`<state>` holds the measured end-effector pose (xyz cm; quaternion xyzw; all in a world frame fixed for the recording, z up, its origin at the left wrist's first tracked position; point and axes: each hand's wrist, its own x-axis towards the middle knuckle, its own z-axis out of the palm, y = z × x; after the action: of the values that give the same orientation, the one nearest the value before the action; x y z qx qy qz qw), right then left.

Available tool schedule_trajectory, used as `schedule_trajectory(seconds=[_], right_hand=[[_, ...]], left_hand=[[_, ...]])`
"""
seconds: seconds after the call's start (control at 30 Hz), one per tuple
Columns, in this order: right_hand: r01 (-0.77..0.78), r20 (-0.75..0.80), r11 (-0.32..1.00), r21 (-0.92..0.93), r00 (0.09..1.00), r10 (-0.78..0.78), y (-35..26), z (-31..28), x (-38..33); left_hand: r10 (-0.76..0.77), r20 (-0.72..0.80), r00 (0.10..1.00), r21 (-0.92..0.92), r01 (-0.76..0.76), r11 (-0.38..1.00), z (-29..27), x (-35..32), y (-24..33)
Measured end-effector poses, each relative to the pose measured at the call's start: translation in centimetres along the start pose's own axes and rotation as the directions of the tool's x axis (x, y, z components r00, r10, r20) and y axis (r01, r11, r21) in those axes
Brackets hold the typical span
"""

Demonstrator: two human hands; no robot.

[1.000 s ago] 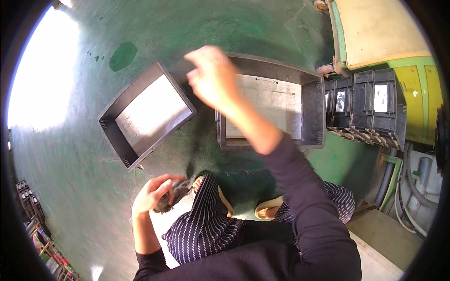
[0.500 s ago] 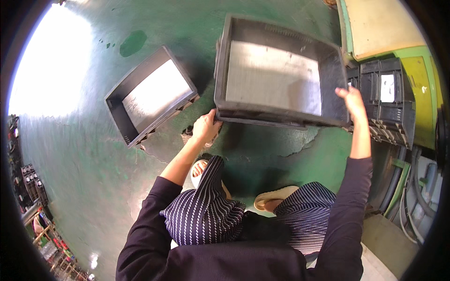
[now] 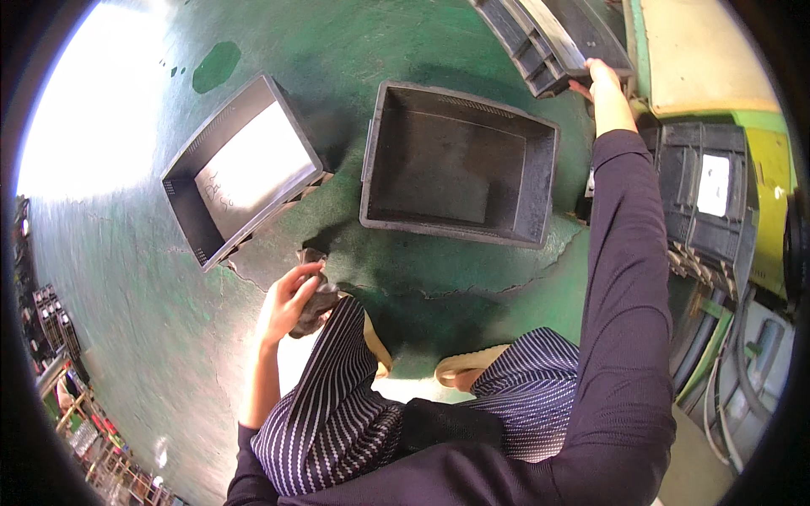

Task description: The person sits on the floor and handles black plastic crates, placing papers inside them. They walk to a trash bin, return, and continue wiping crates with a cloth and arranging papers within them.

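My right hand [image 3: 601, 81] reaches far out to the upper right, closed on the rim of a dark plastic crate [image 3: 540, 52]. That crate is tipped on its side and partly cut off by the picture's top edge; a pale sheet shows along it. At my left knee, my left hand [image 3: 291, 302] is closed round a crumpled dark grey rag [image 3: 316, 312]. Between the hands, a second black crate [image 3: 460, 226] lies on the floor, open side up, with a bare dark bottom. To its left stands a smaller-looking dark crate [image 3: 228, 156] with a white sheet in its bottom.
Stacked dark crates [image 3: 707, 181] with a white label stand at the right, beside a yellow-green panel [image 3: 766, 194] and grey hoses [image 3: 742, 363]. The green floor [image 3: 405, 291] is cracked near my feet. Cluttered racks [image 3: 63, 363] line the far left.
The crate with the pale sheet has moved up and right in my right hand and tipped over. A black crate now shows where it was. My left hand has left the crate and drawn back toward my knee.
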<state>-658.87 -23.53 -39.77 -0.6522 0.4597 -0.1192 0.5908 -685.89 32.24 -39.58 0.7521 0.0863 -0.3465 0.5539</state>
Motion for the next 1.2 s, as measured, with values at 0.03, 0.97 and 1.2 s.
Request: schedule_trajectory(seconds=[0.03,0.97,1.2], right_hand=[[-0.069,-0.035,0.997,0.023,0.997,0.070,1.2,0.4,1.4],[0.615,0.568,0.533,-0.581,0.775,-0.276,5.4,-9.7,-24.1],[-0.364,0.654,0.890,0.274,0.750,0.105,14.1,-12.7,-24.2]], left_hand=[[-0.036,-0.009,0.999,-0.135,0.034,0.990,-0.1,-1.3,0.8],[0.408,-0.254,0.877,0.693,-0.129,0.709,-3.1,-3.7,6.2],[0.668,-0.323,0.671,0.537,-0.451,0.713,-3.9,-5.0,9.3]])
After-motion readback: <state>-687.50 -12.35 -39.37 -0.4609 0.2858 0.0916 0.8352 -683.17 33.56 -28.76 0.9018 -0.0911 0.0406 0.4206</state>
